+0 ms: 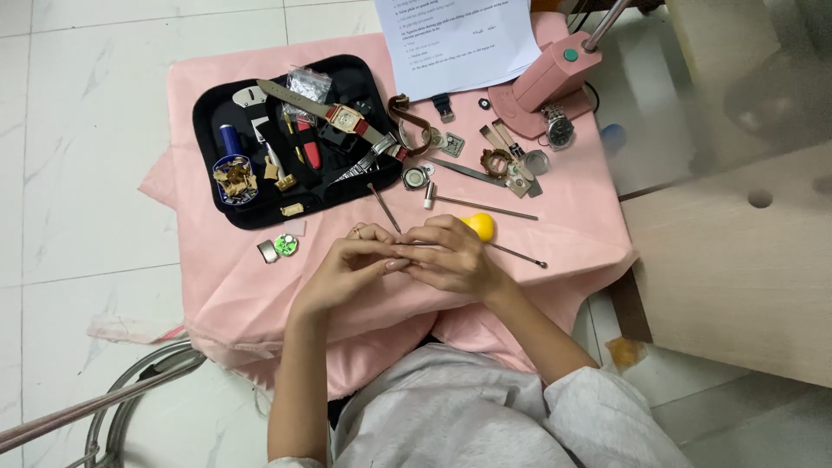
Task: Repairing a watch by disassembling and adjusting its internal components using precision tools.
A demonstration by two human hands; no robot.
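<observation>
Left hand (354, 260) and right hand (451, 256) joined fingertip to fingertip over pink-draped surface (260, 295), pinching a small item too tiny to identify. Yellow-handled tool (482, 227) just beyond right hand, touching its knuckles. Thin metal pick (384, 208) just beyond left hand. Black tool case (260, 147) farther out, beyond left hand

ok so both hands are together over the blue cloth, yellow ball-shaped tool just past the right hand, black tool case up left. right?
Not quite: the cloth is pink, not blue, as the head view shows. The rest holds: the left hand and right hand meet over it, the yellow ball-shaped tool lies just past the right hand, and the black tool case sits up left.
</observation>
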